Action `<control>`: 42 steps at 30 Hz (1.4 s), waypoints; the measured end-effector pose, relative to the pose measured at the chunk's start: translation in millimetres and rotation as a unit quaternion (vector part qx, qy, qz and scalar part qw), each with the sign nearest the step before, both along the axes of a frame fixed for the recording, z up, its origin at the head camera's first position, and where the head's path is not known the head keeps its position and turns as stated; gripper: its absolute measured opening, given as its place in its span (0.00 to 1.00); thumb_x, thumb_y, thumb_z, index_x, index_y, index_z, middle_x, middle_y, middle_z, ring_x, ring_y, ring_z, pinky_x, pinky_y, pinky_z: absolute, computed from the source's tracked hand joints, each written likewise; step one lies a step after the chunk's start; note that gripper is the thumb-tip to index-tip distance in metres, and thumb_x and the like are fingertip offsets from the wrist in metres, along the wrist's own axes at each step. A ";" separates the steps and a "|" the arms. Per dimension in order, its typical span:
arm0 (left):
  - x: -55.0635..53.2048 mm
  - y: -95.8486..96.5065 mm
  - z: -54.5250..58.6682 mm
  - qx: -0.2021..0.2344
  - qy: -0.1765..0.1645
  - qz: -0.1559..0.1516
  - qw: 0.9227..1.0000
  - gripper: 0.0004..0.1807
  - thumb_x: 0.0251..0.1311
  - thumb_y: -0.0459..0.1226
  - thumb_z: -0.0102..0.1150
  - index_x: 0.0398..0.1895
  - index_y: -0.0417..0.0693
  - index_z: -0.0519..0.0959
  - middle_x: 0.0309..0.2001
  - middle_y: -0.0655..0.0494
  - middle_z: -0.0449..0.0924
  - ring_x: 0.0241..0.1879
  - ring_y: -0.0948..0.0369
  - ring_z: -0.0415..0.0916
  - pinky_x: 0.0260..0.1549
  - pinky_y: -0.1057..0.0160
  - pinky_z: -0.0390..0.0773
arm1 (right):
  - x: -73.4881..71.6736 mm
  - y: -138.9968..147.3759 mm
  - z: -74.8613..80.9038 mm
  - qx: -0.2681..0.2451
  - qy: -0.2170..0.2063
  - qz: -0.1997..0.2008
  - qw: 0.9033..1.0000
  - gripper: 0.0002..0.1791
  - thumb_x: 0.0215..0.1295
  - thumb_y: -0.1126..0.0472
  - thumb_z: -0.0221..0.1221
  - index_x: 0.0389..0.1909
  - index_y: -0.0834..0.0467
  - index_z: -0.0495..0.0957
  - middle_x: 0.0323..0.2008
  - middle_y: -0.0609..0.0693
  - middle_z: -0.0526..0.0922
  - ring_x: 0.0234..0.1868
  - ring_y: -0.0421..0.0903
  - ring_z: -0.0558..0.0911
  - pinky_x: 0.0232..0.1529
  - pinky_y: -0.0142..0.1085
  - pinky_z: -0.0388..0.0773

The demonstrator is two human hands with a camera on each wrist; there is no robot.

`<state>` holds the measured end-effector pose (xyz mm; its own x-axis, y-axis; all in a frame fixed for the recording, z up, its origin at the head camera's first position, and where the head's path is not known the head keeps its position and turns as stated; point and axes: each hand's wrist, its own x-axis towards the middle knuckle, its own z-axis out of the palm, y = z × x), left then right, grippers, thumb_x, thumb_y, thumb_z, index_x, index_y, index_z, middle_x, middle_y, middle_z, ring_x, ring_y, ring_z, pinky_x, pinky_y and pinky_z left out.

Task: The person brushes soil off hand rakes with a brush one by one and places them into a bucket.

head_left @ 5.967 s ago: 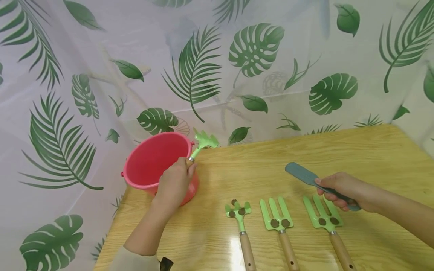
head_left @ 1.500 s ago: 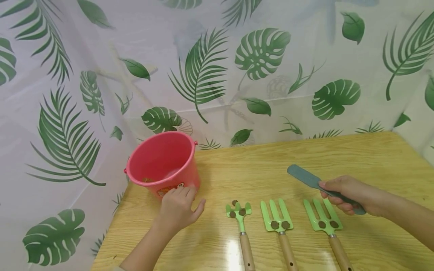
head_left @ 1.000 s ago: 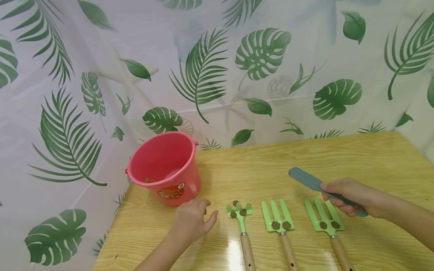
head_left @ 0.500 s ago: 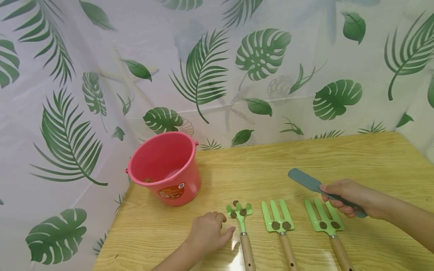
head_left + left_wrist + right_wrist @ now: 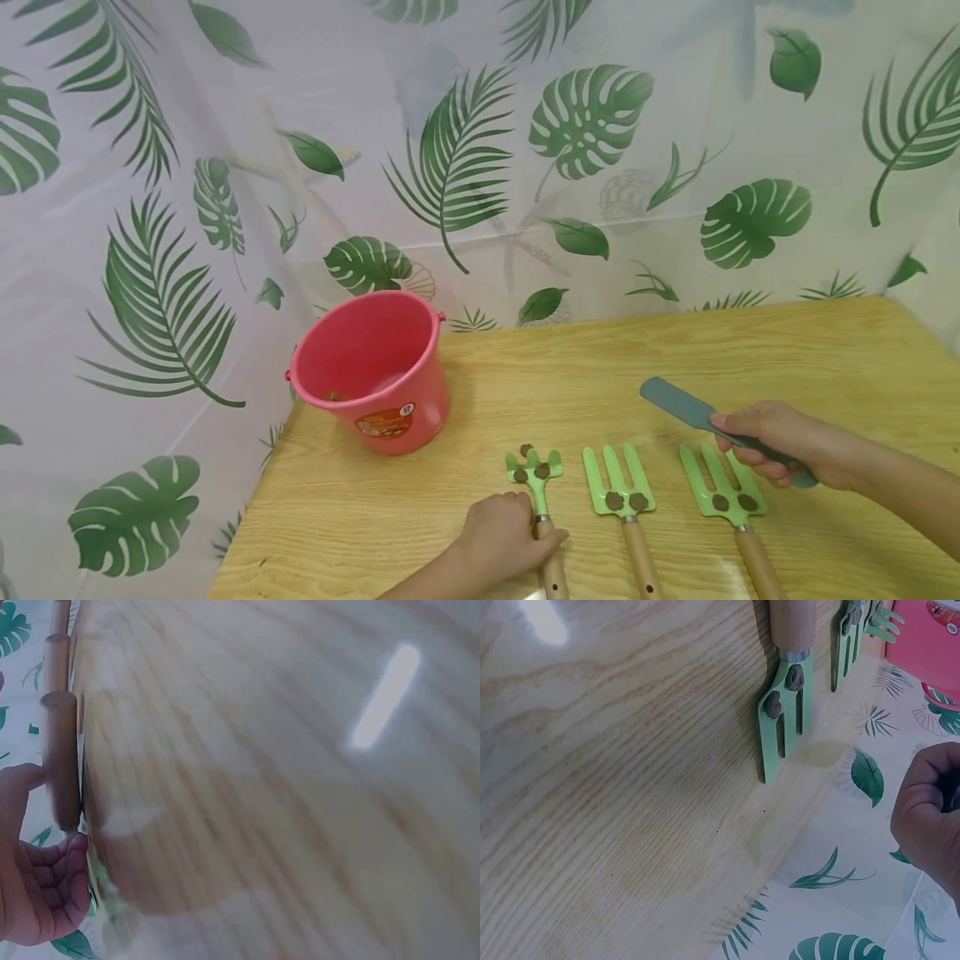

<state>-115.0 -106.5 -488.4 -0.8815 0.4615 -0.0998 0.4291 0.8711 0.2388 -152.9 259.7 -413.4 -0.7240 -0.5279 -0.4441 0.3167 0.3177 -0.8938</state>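
Note:
My left hand [image 5: 502,537] is at the wooden handle [image 5: 553,571] of a small green hand rake [image 5: 539,492]. Its thumb lies across the handle, and its curled fingers sit beside the neck; the left wrist view shows the handle [image 5: 61,761] between thumb and fingers. Brown lumps [image 5: 521,476] rest on the rake's head. My right hand [image 5: 780,437] grips a blue-grey, flat, spatula-like tool [image 5: 678,404] above the table, blade pointing up and left. Below it lies a green hand fork [image 5: 723,492], with another hand fork [image 5: 618,487] to its left. Both carry brown lumps.
A pink bucket [image 5: 431,396] with a sticker stands at the table's back left; something small and brownish [image 5: 333,395] shows inside. One brown lump [image 5: 526,450] lies beyond the rake's prongs. Leaf-print sheeting [image 5: 480,167] hangs behind the wooden table [image 5: 570,375].
Earlier my left hand held a green rake at the bucket; that rake is out of sight now. The hand has moved right and down, reaching the other rake's handle. My right hand keeps its grip.

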 end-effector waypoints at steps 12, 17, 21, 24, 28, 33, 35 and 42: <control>2.2 8.1 2.4 -0.030 0.007 0.038 0.999 0.27 0.53 0.61 0.57 0.11 0.53 0.65 0.13 0.61 0.63 0.13 0.66 0.61 0.09 0.68 0.62 | 3.8 6.9 0.1 -0.013 0.005 0.021 1.000 0.20 0.76 0.51 0.38 0.30 0.59 0.70 0.15 0.41 0.63 0.11 0.34 0.62 0.14 0.28 0.59; 2.9 1.9 4.4 -0.030 0.012 0.045 0.998 0.21 0.54 0.51 0.59 0.15 0.49 0.67 0.13 0.61 0.63 0.12 0.66 0.61 0.07 0.70 0.62 | 3.2 10.1 -2.1 -0.020 0.001 0.023 1.000 0.20 0.77 0.52 0.37 0.30 0.58 0.70 0.15 0.40 0.63 0.11 0.34 0.62 0.14 0.29 0.59; 2.8 -5.2 5.1 -0.034 0.027 0.047 0.998 0.20 0.56 0.49 0.59 0.16 0.49 0.67 0.14 0.61 0.63 0.13 0.67 0.62 0.08 0.70 0.63 | 2.8 11.1 -2.2 -0.020 0.000 0.021 1.000 0.20 0.77 0.52 0.37 0.30 0.58 0.70 0.15 0.40 0.63 0.11 0.34 0.62 0.14 0.28 0.58; 2.9 -11.3 6.4 -0.042 0.038 0.044 0.997 0.20 0.57 0.50 0.59 0.18 0.48 0.68 0.15 0.61 0.63 0.15 0.67 0.62 0.09 0.69 0.64 | 2.5 10.9 -2.1 -0.022 -0.002 0.020 1.000 0.20 0.77 0.52 0.37 0.30 0.58 0.70 0.15 0.40 0.63 0.11 0.34 0.62 0.14 0.29 0.58; 4.1 -19.5 7.1 -0.050 0.046 0.027 0.997 0.22 0.57 0.54 0.58 0.19 0.47 0.70 0.17 0.60 0.64 0.17 0.66 0.65 0.11 0.70 0.65 | 2.7 10.8 -2.5 -0.030 -0.003 0.019 0.999 0.20 0.77 0.52 0.37 0.30 0.57 0.71 0.15 0.41 0.64 0.12 0.34 0.62 0.13 0.30 0.56; 5.9 -25.0 2.5 -0.074 0.071 -0.014 0.995 0.24 0.62 0.56 0.53 0.22 0.45 0.70 0.18 0.59 0.64 0.18 0.65 0.66 0.12 0.70 0.66 | 2.8 11.2 -3.9 -0.037 -0.002 0.019 0.999 0.20 0.77 0.52 0.37 0.30 0.57 0.71 0.15 0.41 0.64 0.12 0.34 0.62 0.13 0.33 0.53; 6.8 -24.8 0.0 -0.080 0.085 -0.018 0.993 0.23 0.64 0.54 0.52 0.24 0.44 0.70 0.19 0.58 0.64 0.18 0.65 0.66 0.12 0.70 0.66 | 2.9 11.1 -4.2 -0.035 0.000 0.019 0.999 0.20 0.77 0.52 0.36 0.31 0.58 0.71 0.16 0.41 0.64 0.12 0.34 0.62 0.14 0.32 0.54; 6.6 -21.9 -3.8 -0.163 0.167 -0.046 0.971 0.18 0.66 0.50 0.50 0.25 0.46 0.72 0.20 0.59 0.63 0.17 0.66 0.62 0.11 0.72 0.63 | 3.1 9.8 -3.4 -0.031 0.002 0.016 0.999 0.20 0.77 0.52 0.37 0.31 0.58 0.70 0.16 0.41 0.64 0.12 0.34 0.62 0.14 0.30 0.57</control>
<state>-108.4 -128.4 -492.2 -0.8460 0.5323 0.0304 0.5154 0.8312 -0.2085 -149.7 269.4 -416.8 -0.7071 -0.5774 -0.4081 0.3043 0.2726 -0.9128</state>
